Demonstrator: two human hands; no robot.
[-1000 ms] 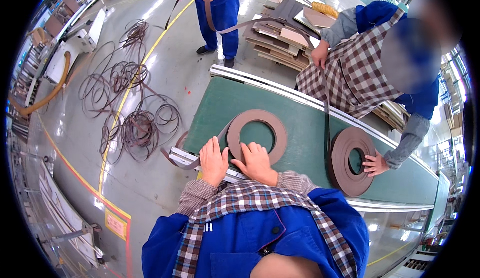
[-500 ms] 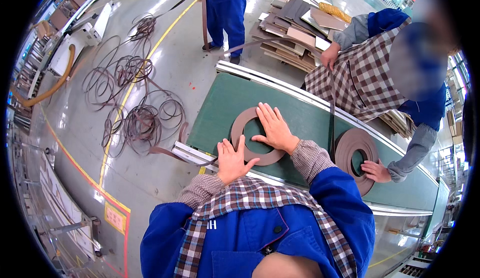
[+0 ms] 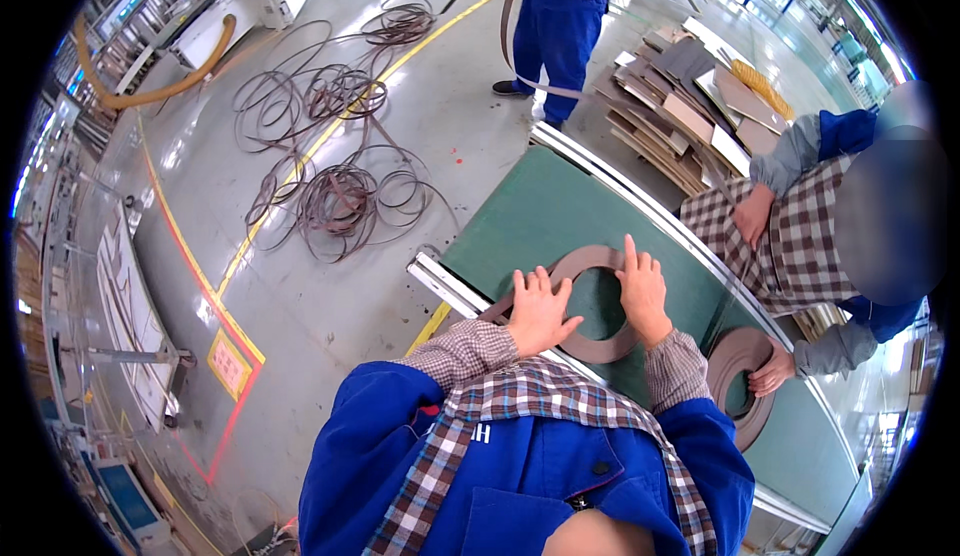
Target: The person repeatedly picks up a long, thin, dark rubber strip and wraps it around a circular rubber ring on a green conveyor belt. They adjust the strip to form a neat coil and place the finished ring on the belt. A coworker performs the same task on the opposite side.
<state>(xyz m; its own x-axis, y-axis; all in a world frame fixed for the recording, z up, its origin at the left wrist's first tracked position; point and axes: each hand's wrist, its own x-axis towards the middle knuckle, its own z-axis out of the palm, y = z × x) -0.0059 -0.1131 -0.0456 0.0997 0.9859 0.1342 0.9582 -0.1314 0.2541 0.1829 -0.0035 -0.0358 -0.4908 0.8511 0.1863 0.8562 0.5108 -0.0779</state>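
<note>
Brown banding coil (image 3: 600,301) lay under the left hand (image 3: 538,311) and right hand (image 3: 643,293), fingers spread flat, gripping nothing; likely floppy, best held by its rim, on the green worktop (image 3: 520,216).

We see a green worktop (image 3: 520,221) with a metal rim. A brown coiled ring (image 3: 600,346) lies flat near its near edge; a second brown ring (image 3: 735,356) lies toward its right end.

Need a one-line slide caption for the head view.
Both hands, left hand and right hand, press flat on a brown coiled ring on the green table.
</note>
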